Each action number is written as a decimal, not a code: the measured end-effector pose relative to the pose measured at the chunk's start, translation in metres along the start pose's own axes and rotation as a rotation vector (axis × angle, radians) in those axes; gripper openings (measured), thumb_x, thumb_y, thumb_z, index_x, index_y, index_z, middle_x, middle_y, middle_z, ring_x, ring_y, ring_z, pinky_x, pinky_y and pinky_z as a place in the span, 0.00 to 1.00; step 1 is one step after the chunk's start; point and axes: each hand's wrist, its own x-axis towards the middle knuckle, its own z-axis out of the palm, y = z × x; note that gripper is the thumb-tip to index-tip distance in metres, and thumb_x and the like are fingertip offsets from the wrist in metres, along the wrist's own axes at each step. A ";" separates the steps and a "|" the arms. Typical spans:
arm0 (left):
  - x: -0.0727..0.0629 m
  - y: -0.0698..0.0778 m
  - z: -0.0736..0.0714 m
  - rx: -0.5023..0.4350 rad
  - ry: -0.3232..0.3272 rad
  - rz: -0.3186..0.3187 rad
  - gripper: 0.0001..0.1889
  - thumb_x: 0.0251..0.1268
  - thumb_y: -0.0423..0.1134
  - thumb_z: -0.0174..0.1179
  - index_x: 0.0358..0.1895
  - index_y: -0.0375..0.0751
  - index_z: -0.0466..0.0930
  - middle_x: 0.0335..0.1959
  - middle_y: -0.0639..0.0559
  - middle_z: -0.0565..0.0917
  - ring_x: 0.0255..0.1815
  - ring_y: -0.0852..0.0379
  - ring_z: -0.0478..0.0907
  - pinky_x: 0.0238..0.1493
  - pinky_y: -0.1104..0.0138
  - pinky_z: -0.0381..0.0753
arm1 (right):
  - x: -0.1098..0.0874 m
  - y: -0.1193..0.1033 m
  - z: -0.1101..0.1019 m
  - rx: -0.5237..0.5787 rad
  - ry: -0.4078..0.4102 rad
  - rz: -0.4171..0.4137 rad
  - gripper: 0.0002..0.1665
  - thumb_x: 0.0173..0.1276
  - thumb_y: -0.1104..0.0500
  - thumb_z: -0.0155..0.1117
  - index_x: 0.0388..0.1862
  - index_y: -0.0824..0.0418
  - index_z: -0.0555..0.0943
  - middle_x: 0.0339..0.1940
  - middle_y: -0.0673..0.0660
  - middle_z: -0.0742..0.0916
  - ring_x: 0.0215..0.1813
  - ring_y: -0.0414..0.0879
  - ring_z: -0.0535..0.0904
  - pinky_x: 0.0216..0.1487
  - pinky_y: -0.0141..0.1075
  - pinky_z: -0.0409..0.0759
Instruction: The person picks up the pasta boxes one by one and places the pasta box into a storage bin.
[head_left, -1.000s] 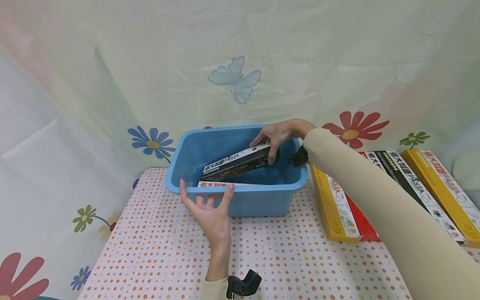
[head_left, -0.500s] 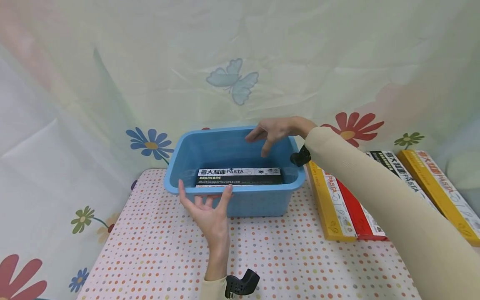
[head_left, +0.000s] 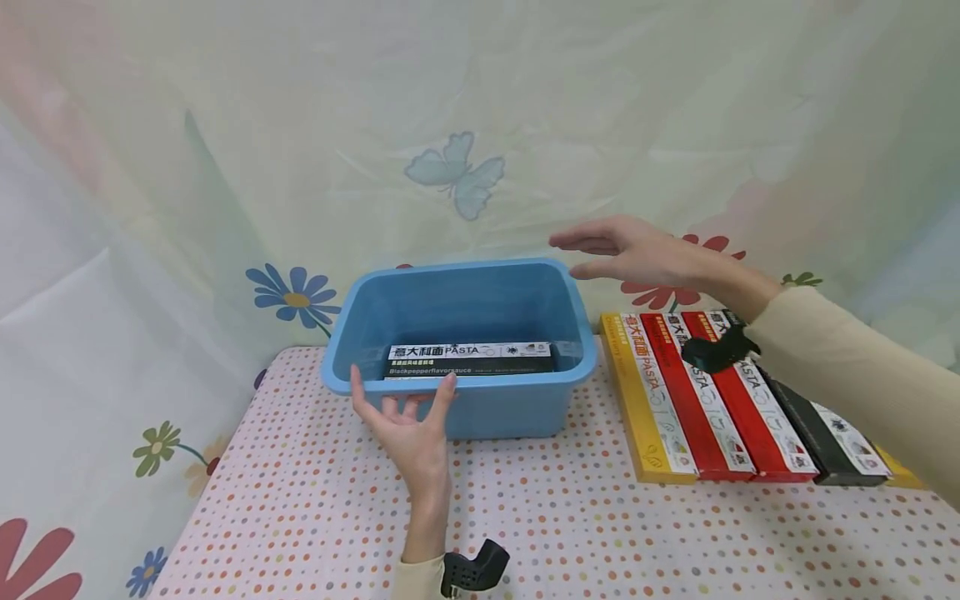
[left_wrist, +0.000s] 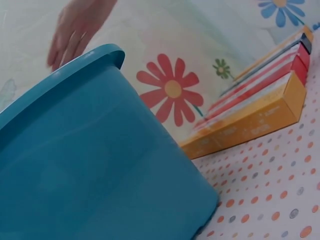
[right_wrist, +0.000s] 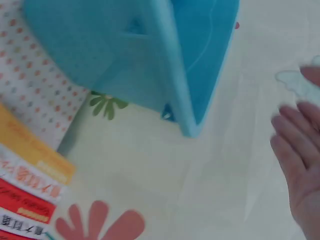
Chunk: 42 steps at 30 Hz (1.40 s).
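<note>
A long black-and-white cardboard pasta box [head_left: 469, 363] lies in the rectangular blue plastic tub [head_left: 510, 412], running lengthwise beside its near wall. A second ago it slanted across the tub in the right hand's grip; now it lies along the near wall, released, so the placing of this one looks finished. A pale strip shows between it and the near rim, too thin to identify.

The left hand [head_left: 411, 437] grips the tub's near rim, two digits reaching over the edge and the others bent beneath it, just as it did then. The right hand [head_left: 637, 254] has withdrawn from inside the tub and hangs above its far right corner, fingers extended, holding nothing and apart from the rim.

To the right of the tub, side by side on the dotted-cloth bench [head_left: 300, 467], are a yellow-and-white box [head_left: 647, 396], two red-and-white boxes [head_left: 694, 396], another black-and-white box [head_left: 832, 442] and, partly behind the cream sleeve [head_left: 855, 358], a further yellow box [head_left: 903, 475]. These are still outside the tub.
</note>
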 end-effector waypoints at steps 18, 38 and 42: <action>0.002 -0.003 0.006 -0.027 -0.034 0.015 0.61 0.55 0.27 0.78 0.85 0.58 0.45 0.83 0.44 0.48 0.56 0.35 0.78 0.47 0.56 0.92 | -0.150 0.092 0.081 0.065 0.282 0.320 0.36 0.81 0.57 0.61 0.78 0.74 0.64 0.73 0.77 0.73 0.70 0.75 0.71 0.47 0.14 0.76; 0.000 -0.005 0.005 -0.024 -0.028 0.026 0.61 0.55 0.26 0.78 0.85 0.56 0.45 0.80 0.42 0.56 0.57 0.32 0.78 0.48 0.57 0.92 | -0.161 0.102 0.148 0.120 0.268 0.641 0.43 0.77 0.58 0.64 0.81 0.75 0.57 0.76 0.80 0.67 0.74 0.75 0.66 0.68 0.56 0.73; 0.000 -0.004 0.005 -0.019 -0.027 0.024 0.61 0.55 0.26 0.78 0.85 0.56 0.45 0.80 0.42 0.57 0.56 0.30 0.78 0.48 0.57 0.92 | -0.158 0.099 0.147 0.127 0.265 0.638 0.43 0.78 0.57 0.63 0.81 0.74 0.57 0.76 0.80 0.67 0.74 0.75 0.67 0.68 0.57 0.74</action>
